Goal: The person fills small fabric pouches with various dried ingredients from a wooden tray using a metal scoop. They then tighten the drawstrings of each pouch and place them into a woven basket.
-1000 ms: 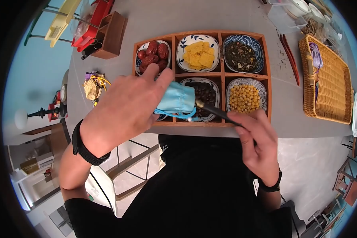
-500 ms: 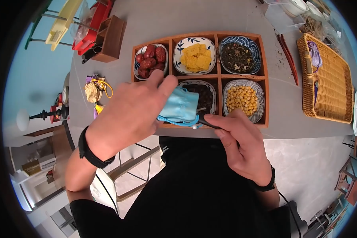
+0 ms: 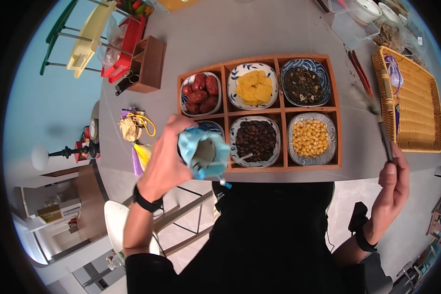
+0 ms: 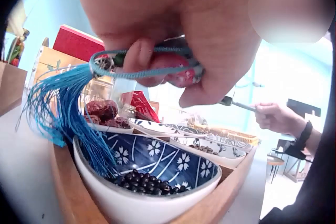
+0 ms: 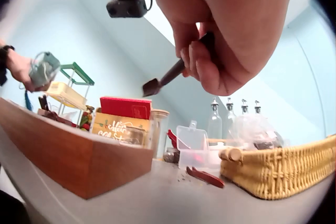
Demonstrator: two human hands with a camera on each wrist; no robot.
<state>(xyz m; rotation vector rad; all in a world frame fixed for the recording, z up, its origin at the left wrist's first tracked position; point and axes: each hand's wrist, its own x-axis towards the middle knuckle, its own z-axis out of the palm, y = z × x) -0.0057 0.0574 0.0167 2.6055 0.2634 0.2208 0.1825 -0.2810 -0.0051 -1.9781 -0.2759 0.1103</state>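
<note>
My left hand grips a light blue drawstring pouch, its mouth gaping up toward the head camera. The pouch hangs over the front left compartment of a wooden box. In the left wrist view a blue tassel dangles beside a blue flowered bowl of small black beans. A thin pale stick lies across the dark brown beans, near the pouch mouth. Out to the right, my right hand holds a small dark-handled scoop, its head raised off the table.
Other bowls in the box hold red dates, yellow pieces, dried leaves and corn kernels. A wicker basket stands at the right, with red sticks beside it. Tasselled pouches lie left of the box.
My right hand has drawn the scoop away from the pouch, far out to the right. My left hand has tipped the pouch so its mouth shows. The head view has shifted.
</note>
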